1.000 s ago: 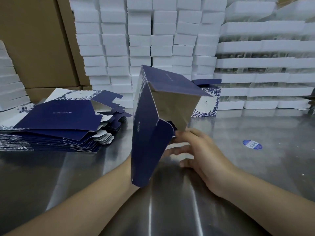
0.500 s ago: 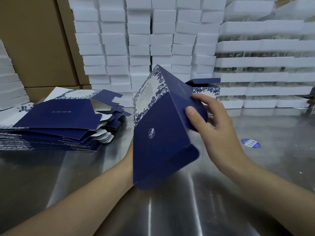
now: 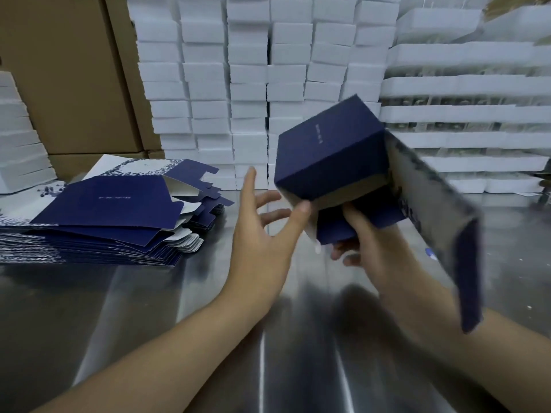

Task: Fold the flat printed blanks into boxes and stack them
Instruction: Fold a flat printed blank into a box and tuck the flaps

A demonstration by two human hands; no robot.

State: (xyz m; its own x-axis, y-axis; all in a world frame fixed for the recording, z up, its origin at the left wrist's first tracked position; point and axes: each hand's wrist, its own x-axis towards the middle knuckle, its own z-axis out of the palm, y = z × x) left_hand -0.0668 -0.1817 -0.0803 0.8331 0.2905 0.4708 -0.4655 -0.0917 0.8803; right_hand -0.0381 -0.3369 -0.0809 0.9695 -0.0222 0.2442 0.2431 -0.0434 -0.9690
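The box (image 3: 329,156) has moved. Half a second ago it stood tall in the middle of the picture, with the left grip behind it and the right grip on its top edge. Now it has swung to the right of the middle and tipped over, so one dark blue face looks up and to the left. It is up in the air above the shiny table (image 3: 143,329), not resting on it.

The left grip (image 3: 262,234) has let go. Its fingers are spread wide and straight, and it holds nothing. Only the tip of its thumb (image 3: 301,209) touches the bottom edge of the box.

The right grip (image 3: 378,257) now carries the box by itself. It comes from below, with its thumb pressed on a small blue flap (image 3: 334,234) and its other fingers curled under. A long side with a flower print runs down to the lower right, all blurry. It ends in another blue flap (image 3: 469,278) that hangs open.

I think this means the box has its shape, but its ends are not closed yet. The flaps need tucking in next, and then it can go on a stack.

The pile of flat blanks (image 3: 98,222) lies on the table at the left, with many more to fold. White boxes (image 3: 253,84) fill the back.
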